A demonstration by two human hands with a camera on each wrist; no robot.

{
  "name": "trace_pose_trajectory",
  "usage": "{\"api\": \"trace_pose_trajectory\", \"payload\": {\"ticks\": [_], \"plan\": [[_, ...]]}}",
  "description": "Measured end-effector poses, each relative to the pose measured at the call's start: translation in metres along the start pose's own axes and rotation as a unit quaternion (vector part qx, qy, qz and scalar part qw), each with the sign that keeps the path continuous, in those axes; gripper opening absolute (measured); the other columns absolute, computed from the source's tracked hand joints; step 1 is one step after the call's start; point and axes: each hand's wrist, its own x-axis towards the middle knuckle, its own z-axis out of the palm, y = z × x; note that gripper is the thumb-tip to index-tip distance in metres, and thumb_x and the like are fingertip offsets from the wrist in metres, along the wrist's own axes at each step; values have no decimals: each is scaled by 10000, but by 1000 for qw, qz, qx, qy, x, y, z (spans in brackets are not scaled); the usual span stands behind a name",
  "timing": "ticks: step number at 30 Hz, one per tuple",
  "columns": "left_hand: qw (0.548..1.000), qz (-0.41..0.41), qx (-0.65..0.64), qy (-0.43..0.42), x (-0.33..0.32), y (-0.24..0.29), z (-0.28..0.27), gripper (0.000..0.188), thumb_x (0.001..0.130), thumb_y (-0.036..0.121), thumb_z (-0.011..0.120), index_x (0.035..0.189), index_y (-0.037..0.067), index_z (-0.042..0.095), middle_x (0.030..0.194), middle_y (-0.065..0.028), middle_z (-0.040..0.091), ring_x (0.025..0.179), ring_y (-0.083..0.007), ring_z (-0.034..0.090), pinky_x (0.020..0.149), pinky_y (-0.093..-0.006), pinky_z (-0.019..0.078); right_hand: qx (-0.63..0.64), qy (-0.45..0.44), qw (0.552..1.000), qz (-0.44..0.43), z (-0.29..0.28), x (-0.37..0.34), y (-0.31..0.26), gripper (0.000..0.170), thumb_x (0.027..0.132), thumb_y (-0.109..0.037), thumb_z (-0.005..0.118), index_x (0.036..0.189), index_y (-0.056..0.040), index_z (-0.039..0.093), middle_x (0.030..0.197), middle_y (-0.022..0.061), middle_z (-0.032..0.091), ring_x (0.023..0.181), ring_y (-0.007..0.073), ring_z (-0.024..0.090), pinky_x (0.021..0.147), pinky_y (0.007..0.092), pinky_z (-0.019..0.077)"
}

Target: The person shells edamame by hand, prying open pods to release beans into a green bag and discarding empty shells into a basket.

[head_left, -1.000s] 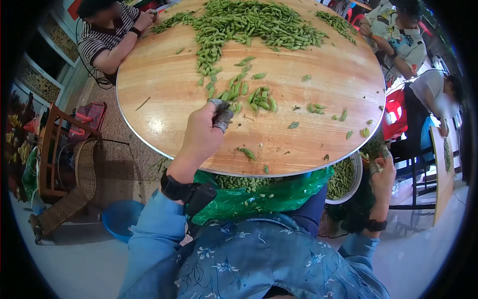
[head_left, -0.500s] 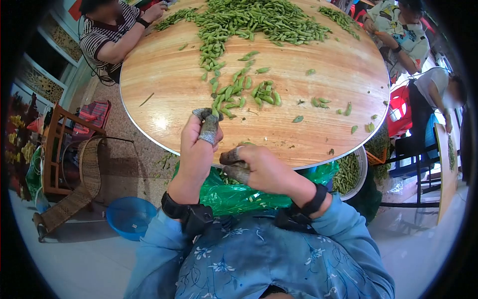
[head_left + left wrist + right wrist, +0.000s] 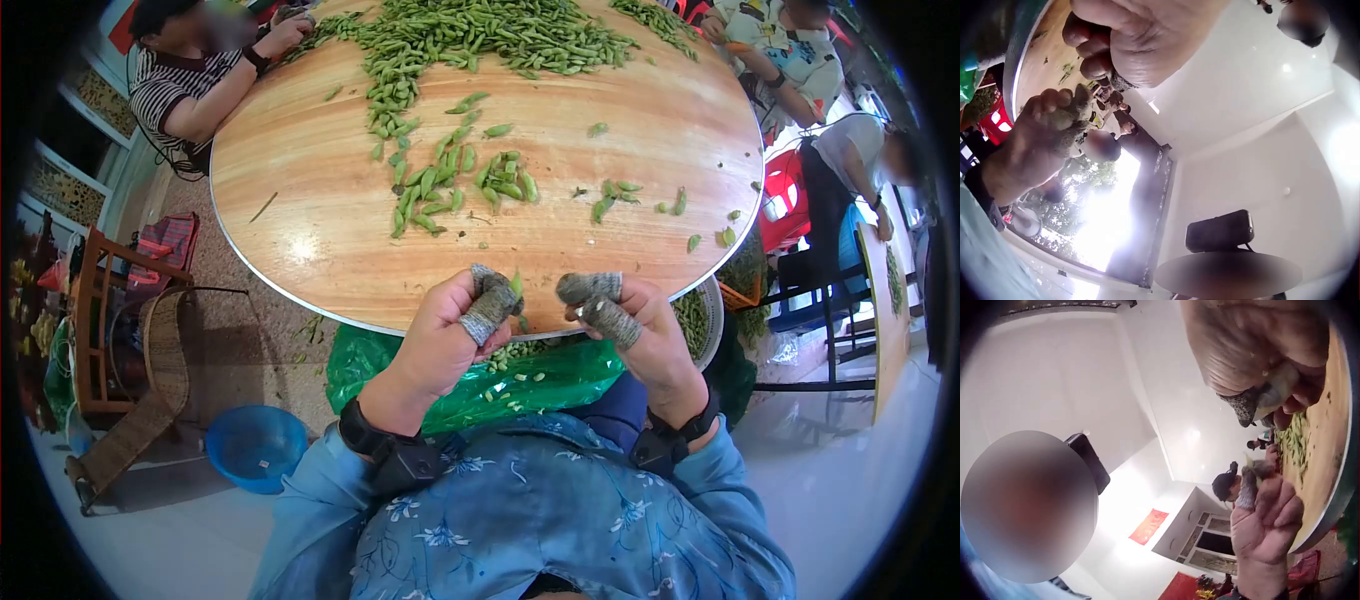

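In the head view my left hand (image 3: 440, 325) is at the table's near edge, pinching a green soybean pod (image 3: 517, 285) between thumb and forefinger. Grey knitted finger covers (image 3: 490, 312) wrap those fingers. A short gap to the right, my right hand (image 3: 650, 330) wears similar covers, its thumb and forefinger bent together. The right wrist view shows a pale green pod (image 3: 1282, 385) pinched in it, mostly hidden by the fingers. Loose pods (image 3: 430, 185) lie beyond the hands, in front of a large pod heap (image 3: 490, 35).
Below the round wooden table's edge (image 3: 300, 300), a green plastic bag (image 3: 470, 390) holding shelled beans lies across the lap. A white basket (image 3: 712, 320) stands at the right, a blue basin (image 3: 257, 447) on the floor at left. Other people sit around the table.
My right hand has come from beside the basket at the right to in front of the body. The left hand has drawn back from the loose pods with a pod.
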Motion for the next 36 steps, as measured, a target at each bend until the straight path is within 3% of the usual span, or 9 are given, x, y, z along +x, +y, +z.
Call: {"api": "trace_pose_trajectory", "payload": {"ticks": [6,18,26,34,36], "plan": [[998,-4,57,-22,-7,1,1,59,837,100,483,825,44,500,625,47,433,529,-27,370,465,-167,288,9,-41,999,-15,20,3,-2,204,811,-54,517,995,31,533,908,31,574,808,79,518,720,217,428],[980,18,194,-42,-7,1,10,31,790,1,503,819,-5,493,711,19,496,667,-35,440,575,-191,379,20,-36,999,3,20,1,1,158,809,-69,523,930,33,538,832,35,580,762,87,526,680,217,429],[977,11,209,-43,-7,1,10,29,798,17,503,815,-6,499,711,14,504,666,-37,439,576,-196,383,-42,-21,999,-7,20,1,11,136,810,-65,520,909,27,540,819,29,581,744,84,525,664,210,427],[974,21,222,-25,-6,1,10,41,792,26,509,811,-9,498,689,14,500,660,-39,439,575,-200,382,13,-24,1000,5,21,-1,1,148,813,-89,529,908,25,539,811,22,580,735,78,523,655,205,425],[964,62,254,-39,-5,-2,8,43,774,2,505,814,-10,496,696,13,501,661,-43,436,575,-201,379,4,-29,1000,12,20,-1,1,152,813,-93,530,910,24,539,811,22,580,735,78,523,655,205,426]]}}
